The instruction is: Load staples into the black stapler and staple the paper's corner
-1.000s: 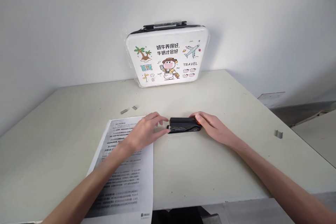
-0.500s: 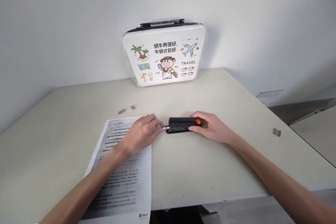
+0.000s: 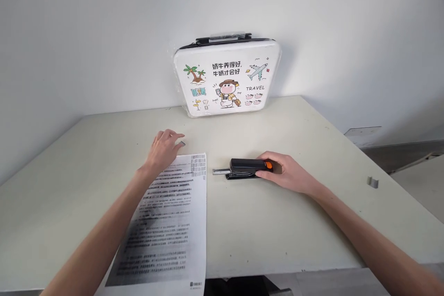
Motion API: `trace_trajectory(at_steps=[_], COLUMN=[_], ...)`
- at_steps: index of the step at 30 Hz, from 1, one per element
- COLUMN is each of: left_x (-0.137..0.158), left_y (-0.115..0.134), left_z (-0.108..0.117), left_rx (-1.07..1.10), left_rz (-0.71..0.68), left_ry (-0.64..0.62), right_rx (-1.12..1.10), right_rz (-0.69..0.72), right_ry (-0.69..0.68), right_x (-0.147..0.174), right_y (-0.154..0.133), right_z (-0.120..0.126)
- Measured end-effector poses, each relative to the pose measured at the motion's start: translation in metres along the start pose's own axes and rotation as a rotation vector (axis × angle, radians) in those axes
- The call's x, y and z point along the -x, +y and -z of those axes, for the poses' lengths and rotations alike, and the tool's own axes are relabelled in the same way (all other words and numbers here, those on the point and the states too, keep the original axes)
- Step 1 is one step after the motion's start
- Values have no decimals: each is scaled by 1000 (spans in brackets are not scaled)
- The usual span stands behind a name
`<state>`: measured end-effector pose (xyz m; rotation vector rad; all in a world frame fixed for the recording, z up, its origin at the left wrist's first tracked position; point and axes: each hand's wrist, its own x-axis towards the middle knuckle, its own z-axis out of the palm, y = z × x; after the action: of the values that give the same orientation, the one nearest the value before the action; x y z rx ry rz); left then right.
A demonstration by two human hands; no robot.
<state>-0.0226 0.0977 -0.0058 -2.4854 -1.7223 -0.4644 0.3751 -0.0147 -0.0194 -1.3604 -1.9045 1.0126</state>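
Note:
My right hand grips the back end of a black stapler with an orange patch, lying on the table. A metal staple tray sticks out to the left from the stapler's front. Beyond the top edge of a printed sheet of paper, my left hand is open, thumb and forefinger apart. Close to those fingertips lies a small grey strip of staples; whether they touch it I cannot tell. The left forearm passes over the sheet.
A white case with cartoon prints and a black handle leans on the wall at the back of the table. On the right lies another small grey strip of staples. The sheet overhangs the table's front edge.
My left hand has let go of the stapler's metal tray and moved left and away from me, to the staple strip. The tray now sticks out further. My right hand keeps its hold.

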Motion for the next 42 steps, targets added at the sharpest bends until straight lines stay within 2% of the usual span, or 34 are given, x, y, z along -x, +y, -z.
trace_trajectory(at_steps=[5,8,13,16,20,25,31,42], left_x=[-8,-10,0,11,25,39,48,52], left_y=[-13,-7,28,58,89,109,114,116], left_z=[-4,-4,9,19,25,25,19,8], left_rx=[-2,128,667,782,774,653,590,535], left_rz=[-64,-60,110,95,68,-12,-120,-161], left_ry=[-16,23,-36,-116,-231,-181,-169,-148], right_rx=[1,0,14,20,25,36,47,58], right_rz=[10,7,4,-3,-6,6,11,10], right_ry=[-6,-7,-8,-9,-10,-13,-8,-16], right_x=[0,0,0,0,0,0,-1,-1], right_y=[1,2,0,-1,-1,0,0,-1], right_z=[0,-1,0,0,0,1,1,2])
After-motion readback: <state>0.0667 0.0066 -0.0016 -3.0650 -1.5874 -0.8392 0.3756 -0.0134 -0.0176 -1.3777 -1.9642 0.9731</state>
